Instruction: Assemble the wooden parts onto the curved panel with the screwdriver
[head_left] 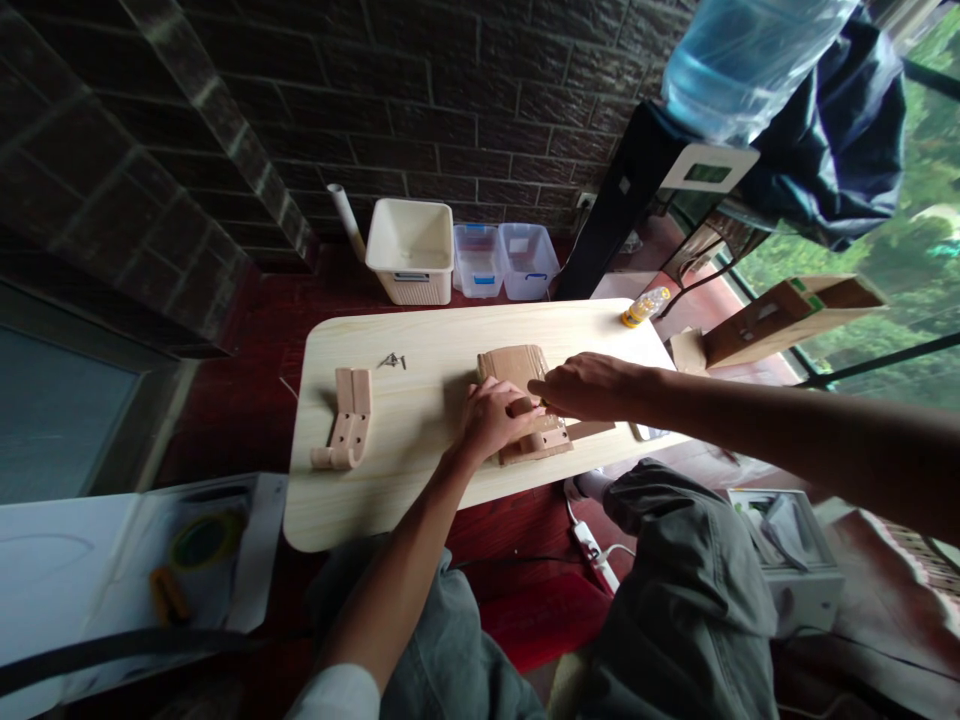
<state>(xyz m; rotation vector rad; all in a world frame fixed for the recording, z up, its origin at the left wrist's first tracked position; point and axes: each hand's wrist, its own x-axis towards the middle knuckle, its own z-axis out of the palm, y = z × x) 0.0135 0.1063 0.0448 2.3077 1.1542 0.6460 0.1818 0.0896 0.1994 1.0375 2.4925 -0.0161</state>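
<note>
My left hand (495,412) grips a light wooden piece with drilled holes (551,438), pressing it onto a brown cardboard block (514,362). Close beside it, my right hand (585,386) is closed in a fist against the wooden piece. Whatever that fist holds is mostly hidden by its fingers. On the left part of the pale table (412,440) rests another wooden piece (352,415), with a curved end and several holes. Several small dark screws (392,361) lie behind it. A wooden strip (592,430) shows to the right of the block.
A small bottle with a yellow base (643,307) stands at the table's back right corner. Behind the table are a cream bin (410,250) and two clear plastic boxes (480,262). A power strip (596,558) lies on the floor by my leg. An open box (787,550) sits at right.
</note>
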